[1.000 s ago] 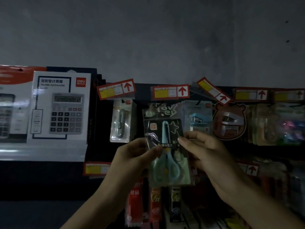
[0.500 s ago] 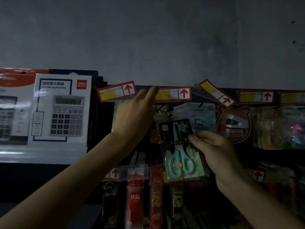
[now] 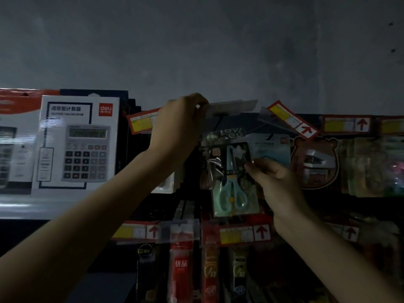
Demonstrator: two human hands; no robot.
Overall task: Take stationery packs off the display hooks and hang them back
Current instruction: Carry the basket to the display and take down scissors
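Dim view of a stationery display wall, seen from my head. My left hand (image 3: pixel 177 127) reaches up and far, its fingers curled round the left end of a clear price-tag flap (image 3: pixel 231 107), which it holds tipped up so that only its pale back shows. Just below the flap a dark display hook (image 3: pixel 217 122) runs out from the wall. My right hand (image 3: pixel 277 182) pinches the scissors pack (image 3: pixel 231 178) at its right edge, thumb in front and fingers behind, about halfway up the card. The pack is nearly upright, its top below the hook, with mint-handled scissors showing through the clear film. It lies in front of a hanging pack with a lettered header (image 3: pixel 229 133); I cannot tell whether the top of my pack is on the hook or free of it. To the right of it hangs a pale blue pack (image 3: pixel 271 147), and further right a bear-shaped pack (image 3: pixel 314 162). Above these a red and yellow price label (image 3: pixel 293 119) sits tilted, its arrow end lower. At far left a white calculator box (image 3: pixel 76 143) stands on a shelf. Nearer and lower, a second row of price labels (image 3: pixel 240 235) runs across, with a red pen pack (image 3: pixel 181 265) hanging beneath it among darker packs too dim to read.
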